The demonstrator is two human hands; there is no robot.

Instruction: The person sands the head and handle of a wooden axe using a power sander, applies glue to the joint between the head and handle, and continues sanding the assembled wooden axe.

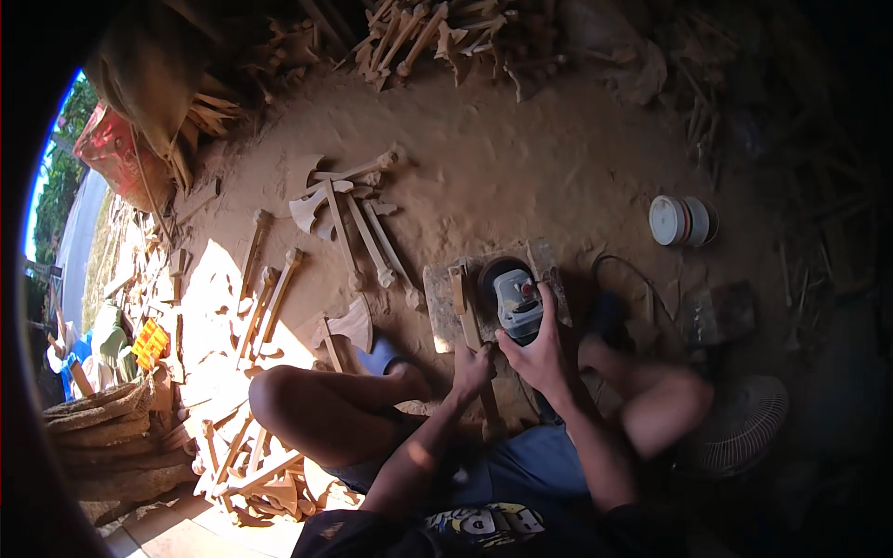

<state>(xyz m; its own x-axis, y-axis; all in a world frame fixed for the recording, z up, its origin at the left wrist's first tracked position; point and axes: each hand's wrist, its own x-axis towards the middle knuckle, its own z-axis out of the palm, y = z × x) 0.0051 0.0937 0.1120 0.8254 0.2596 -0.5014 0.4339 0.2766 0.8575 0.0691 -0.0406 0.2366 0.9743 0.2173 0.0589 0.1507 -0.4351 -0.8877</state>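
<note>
My right hand is closed round a grey power grinder, whose dark round disc faces the work. Just left of it, my left hand grips a long wooden piece, pale brown and seen nearly edge-on. The upper part of that piece lies over a worn, dusty board on the ground between my legs, and its lower end points back toward my lap. Disc and wood are close together; I cannot tell whether they touch.
Several carved wooden axes lie ahead to the left, with another axe head near my left foot. More wooden pieces are heaped beside my left knee. A white tub, a power cable and a fan are on the right.
</note>
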